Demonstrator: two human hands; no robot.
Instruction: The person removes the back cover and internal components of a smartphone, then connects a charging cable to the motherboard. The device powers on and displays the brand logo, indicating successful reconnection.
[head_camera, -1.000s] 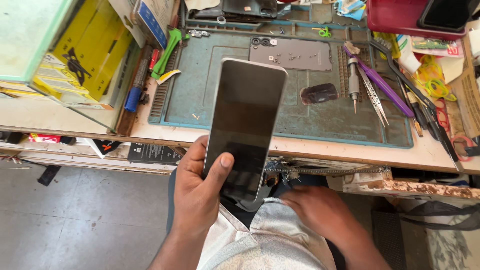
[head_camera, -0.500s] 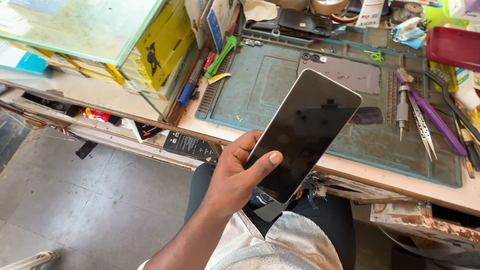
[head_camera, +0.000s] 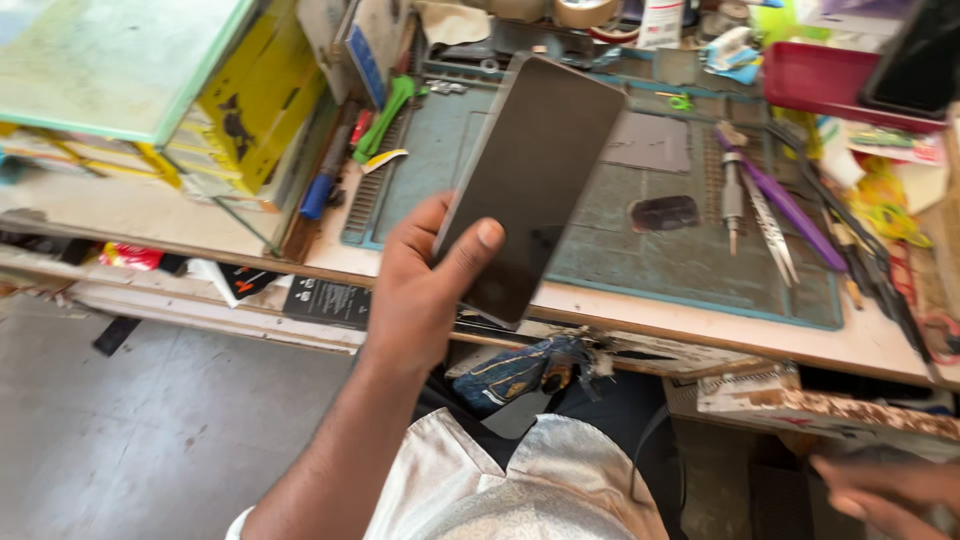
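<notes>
My left hand (head_camera: 425, 290) grips a dark smartphone (head_camera: 530, 180) by its lower end, thumb across the black screen, and holds it tilted over the front edge of the workbench. My right hand (head_camera: 885, 490) is low at the bottom right corner, blurred, apart from the phone, and whether it holds anything cannot be told. Behind the phone lies a teal repair mat (head_camera: 660, 250) with a grey phone back plate (head_camera: 655, 140) and a small dark part (head_camera: 665, 212) on it.
Tweezers (head_camera: 770, 225), a screwdriver (head_camera: 732, 195) and a purple tool (head_camera: 790, 205) lie on the mat's right side. A red tray (head_camera: 815, 80) sits at back right. Yellow boxes (head_camera: 250, 100) under a glass sheet (head_camera: 110, 60) stand at left. Grey floor shows below.
The view has swung; the phone now sits higher over the mat in my left hand. My right hand, out of sight half a second ago, has come into view at the bottom right.
</notes>
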